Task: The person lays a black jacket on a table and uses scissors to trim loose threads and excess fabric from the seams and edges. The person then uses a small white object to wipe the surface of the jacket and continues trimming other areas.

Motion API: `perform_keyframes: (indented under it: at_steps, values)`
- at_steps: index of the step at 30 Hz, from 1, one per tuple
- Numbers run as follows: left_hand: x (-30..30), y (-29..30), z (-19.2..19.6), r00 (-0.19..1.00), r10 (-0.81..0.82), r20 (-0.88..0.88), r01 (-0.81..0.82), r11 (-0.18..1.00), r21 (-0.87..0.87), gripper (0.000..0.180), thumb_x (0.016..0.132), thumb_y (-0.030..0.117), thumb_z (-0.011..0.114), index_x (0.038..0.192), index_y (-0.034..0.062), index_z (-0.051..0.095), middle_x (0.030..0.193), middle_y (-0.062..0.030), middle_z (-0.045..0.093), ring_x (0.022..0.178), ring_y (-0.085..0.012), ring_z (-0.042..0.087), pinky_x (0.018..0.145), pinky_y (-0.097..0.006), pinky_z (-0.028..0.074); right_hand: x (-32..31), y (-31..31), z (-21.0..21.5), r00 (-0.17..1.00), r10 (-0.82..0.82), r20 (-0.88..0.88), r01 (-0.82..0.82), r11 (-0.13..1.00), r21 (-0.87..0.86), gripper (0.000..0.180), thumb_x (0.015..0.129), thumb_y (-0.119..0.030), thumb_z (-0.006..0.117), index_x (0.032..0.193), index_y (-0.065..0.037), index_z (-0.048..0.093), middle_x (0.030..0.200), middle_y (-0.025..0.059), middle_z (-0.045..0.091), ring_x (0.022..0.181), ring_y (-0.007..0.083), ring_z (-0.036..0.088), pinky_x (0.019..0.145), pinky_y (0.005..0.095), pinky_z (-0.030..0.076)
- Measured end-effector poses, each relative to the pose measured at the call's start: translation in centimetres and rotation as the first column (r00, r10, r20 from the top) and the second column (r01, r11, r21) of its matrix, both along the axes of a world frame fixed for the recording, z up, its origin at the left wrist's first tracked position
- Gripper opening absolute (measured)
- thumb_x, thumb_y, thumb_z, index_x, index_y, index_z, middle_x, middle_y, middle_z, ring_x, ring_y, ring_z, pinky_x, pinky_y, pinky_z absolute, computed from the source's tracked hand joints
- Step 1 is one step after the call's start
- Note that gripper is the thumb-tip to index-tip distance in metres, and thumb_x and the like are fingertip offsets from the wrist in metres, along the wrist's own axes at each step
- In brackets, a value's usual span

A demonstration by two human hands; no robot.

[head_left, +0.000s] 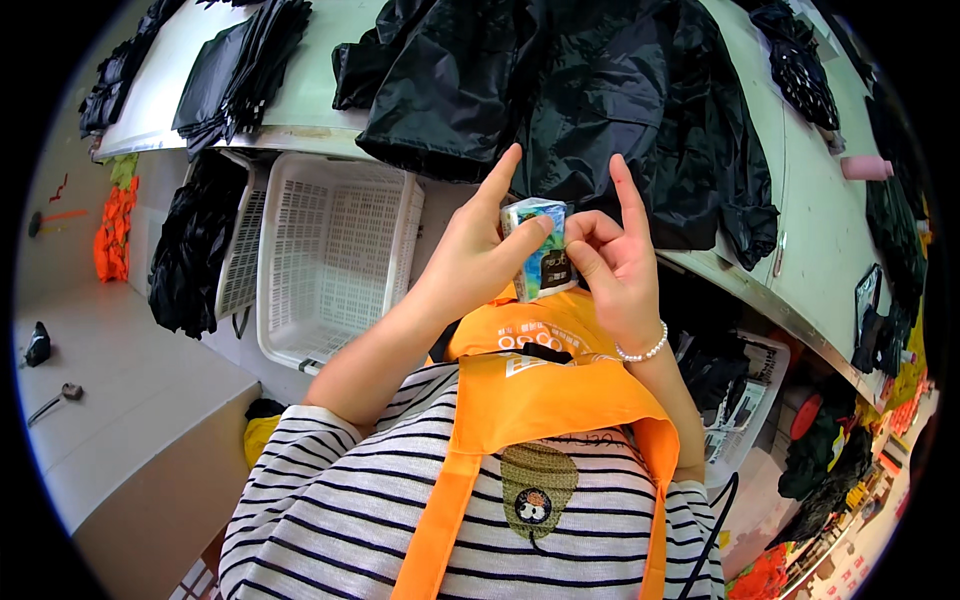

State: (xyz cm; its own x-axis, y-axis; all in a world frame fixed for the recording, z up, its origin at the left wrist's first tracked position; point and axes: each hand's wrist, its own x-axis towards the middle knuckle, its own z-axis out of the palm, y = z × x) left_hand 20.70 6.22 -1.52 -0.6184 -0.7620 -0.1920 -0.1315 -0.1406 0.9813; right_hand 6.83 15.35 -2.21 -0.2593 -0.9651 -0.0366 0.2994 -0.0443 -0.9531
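Observation:
Between my hands, in front of my chest, is a small flat packet (553,266) with blue, green and black print and pale edges. My left hand (470,256) grips it from the left, thumb pressed across its face and index finger stretched forward. At the packet's right edge, my right hand (622,272) has thumb and curled fingers pinched together, with one finger pointing up. A pearl bracelet (645,346) circles my right wrist. Just beyond my fingertips, a shiny black garment (600,90) lies spread on the pale worktable (335,60), hanging over its front edge.
A white plastic basket (335,260) stands below the table to the left, beside hanging black cloth (197,245). Folded black pieces (240,75) are stacked on the tabletop at left. A pink thread cone (866,168) lies at far right. Another basket (745,400) holds black items at right.

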Motion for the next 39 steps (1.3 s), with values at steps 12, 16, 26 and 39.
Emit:
perform_keyframes:
  at_steps: [12, 16, 26, 39]
  values:
    - [-0.8, -3.7, -1.7, 0.985, 0.172, -0.027, -0.161, 0.959, 0.233, 0.047, 0.089, 0.011, 0.052, 0.134, 0.0033, 0.041, 0.093, -0.0057, 0.061, 0.077, -0.0073, 0.059, 0.067, -0.022, 0.048, 0.0, 0.7, -0.1, 0.760, -0.129, -0.637, -0.071, 0.957, -0.280, 0.071, 0.085, 0.008, 0.051, 0.144, -0.002, 0.013, 0.084, 0.0053, 0.053, 0.082, 0.0112, 0.052, 0.081, 0.0220, 0.042]
    - [-1.1, -3.2, -2.0, 0.993, 0.086, -0.081, -0.069, 0.979, 0.193, 0.045, 0.089, 0.011, 0.054, 0.132, 0.0028, 0.043, 0.093, -0.0062, 0.061, 0.077, -0.0078, 0.059, 0.067, -0.022, 0.049, 0.2, 1.1, -0.3, 0.872, -0.133, -0.472, 0.018, 0.970, -0.242, 0.067, 0.084, 0.009, 0.050, 0.142, 0.000, 0.017, 0.085, 0.0064, 0.056, 0.080, 0.0138, 0.056, 0.077, 0.0237, 0.046]
    - [-1.6, -3.3, -1.9, 0.998, 0.060, -0.001, -0.058, 0.980, 0.192, 0.049, 0.088, 0.017, 0.057, 0.131, 0.0003, 0.042, 0.094, -0.0070, 0.060, 0.079, -0.0075, 0.058, 0.065, -0.020, 0.047, -0.1, -0.6, 0.3, 0.617, -0.202, -0.761, -0.002, 0.966, -0.258, 0.074, 0.073, 0.003, 0.071, 0.138, -0.006, 0.036, 0.091, 0.0063, 0.068, 0.080, 0.0169, 0.061, 0.073, 0.0260, 0.050]
    - [-0.7, -3.3, -2.1, 1.000, -0.031, -0.005, 0.031, 0.962, 0.273, 0.047, 0.091, 0.021, 0.055, 0.132, 0.0019, 0.042, 0.097, -0.0066, 0.061, 0.082, -0.0075, 0.057, 0.069, -0.020, 0.046, -0.2, -1.1, -0.3, 0.892, -0.018, -0.451, 0.033, 0.999, 0.024, 0.062, 0.078, 0.008, 0.062, 0.134, 0.000, 0.037, 0.081, 0.0061, 0.068, 0.078, 0.0089, 0.061, 0.079, 0.0223, 0.047]
